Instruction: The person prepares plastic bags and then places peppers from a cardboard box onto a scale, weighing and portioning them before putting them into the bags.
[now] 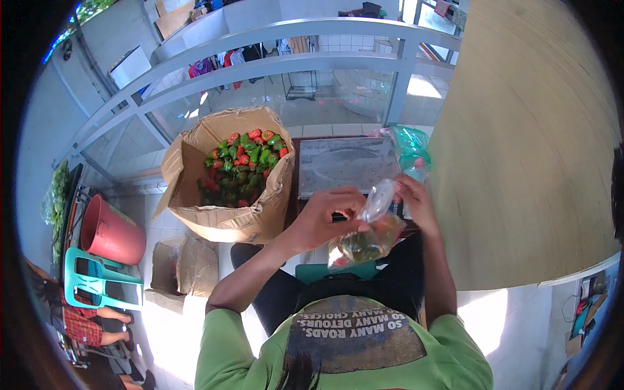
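Observation:
A clear plastic bag of red and green peppers (364, 246) hangs over my lap, its neck gathered upward. My left hand (335, 214) pinches the neck from the left side, with thumb and fingers closed on it. At the bag's upper end, my right hand (415, 198) has its fingers curled in on the plastic; its exact grip is partly hidden. Just beyond my hands lies a flat weighing scale (348, 168) with a grey metal platform. To its left stands an open cardboard box (224, 221), partly filled with loose red and green peppers (247, 156).
Green plastic bags (411, 144) lie at the scale's far right corner. A large wooden panel (533, 143) bounds my right side. Farther left are a small carton (195, 266), a red bucket (114, 231) and a green chair (94, 279), with another person's legs nearby. A metal railing (273, 64) crosses beyond.

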### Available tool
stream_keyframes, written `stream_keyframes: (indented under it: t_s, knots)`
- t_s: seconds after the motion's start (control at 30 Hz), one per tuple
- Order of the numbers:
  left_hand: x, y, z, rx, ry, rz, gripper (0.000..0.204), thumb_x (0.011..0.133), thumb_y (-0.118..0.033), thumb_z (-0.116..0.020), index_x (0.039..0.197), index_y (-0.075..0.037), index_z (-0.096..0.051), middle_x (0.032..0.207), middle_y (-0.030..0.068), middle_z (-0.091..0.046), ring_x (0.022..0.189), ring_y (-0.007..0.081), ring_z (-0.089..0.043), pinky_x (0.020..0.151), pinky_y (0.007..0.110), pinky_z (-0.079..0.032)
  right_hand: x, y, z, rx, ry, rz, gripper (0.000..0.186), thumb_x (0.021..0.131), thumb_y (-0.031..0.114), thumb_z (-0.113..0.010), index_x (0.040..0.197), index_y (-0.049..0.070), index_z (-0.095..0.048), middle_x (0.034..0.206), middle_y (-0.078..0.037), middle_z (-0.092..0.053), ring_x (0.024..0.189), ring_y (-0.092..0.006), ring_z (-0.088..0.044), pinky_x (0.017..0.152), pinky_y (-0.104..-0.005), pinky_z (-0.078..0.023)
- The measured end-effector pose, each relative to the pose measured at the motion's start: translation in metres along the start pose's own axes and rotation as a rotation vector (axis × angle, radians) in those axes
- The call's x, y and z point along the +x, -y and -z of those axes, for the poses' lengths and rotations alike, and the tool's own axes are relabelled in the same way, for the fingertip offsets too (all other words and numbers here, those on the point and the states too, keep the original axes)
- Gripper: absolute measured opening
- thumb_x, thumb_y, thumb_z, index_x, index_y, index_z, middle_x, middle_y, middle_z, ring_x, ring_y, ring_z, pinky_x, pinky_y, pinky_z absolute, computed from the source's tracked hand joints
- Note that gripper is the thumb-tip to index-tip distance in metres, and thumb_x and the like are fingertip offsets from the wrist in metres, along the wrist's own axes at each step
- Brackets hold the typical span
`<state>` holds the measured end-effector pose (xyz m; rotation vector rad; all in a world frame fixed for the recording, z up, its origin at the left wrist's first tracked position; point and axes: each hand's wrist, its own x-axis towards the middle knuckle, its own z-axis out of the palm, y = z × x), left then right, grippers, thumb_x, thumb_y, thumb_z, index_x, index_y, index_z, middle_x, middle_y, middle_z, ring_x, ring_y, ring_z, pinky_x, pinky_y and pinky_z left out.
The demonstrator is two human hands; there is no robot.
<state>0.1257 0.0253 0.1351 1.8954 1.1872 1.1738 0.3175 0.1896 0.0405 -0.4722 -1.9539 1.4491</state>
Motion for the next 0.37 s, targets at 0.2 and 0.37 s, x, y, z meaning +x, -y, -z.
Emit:
stream_keyframes:
  t_s: [0.2, 0.37]
  knots:
    - [0.020, 0.047, -0.024, -0.385, -0.347, 0.115, 0.012, 0.079, -0.009, -0.063, 0.081, 0.000, -0.056, 0.083, -0.0013, -0.050, 0.075, 0.0028, -0.048, 0.064, 0.019, -0.039, -0.005, -0.082, -0.078, 0.610, 0.040, -0.057, 0.037, 0.085, 0.031, -0.054, 0.110, 0.005, -0.048, 0.102, -0.004, -0.053, 0.095, -0.0142, -0.051, 0.085, -0.0296, -0.042]
    - [0.025, 0.064, -0.036, -0.361, -0.496, 0.217, 0.013, 0.082, -0.018, -0.062, 0.079, -0.006, -0.056, 0.082, -0.0005, -0.051, 0.073, 0.0039, -0.047, 0.065, 0.019, -0.038, -0.020, -0.094, -0.110, 0.647, -0.175, -0.146, 0.049, 0.083, 0.039, -0.055, 0.120, 0.010, -0.041, 0.112, -0.002, -0.049, 0.105, -0.0155, -0.048, 0.091, -0.0345, -0.039]
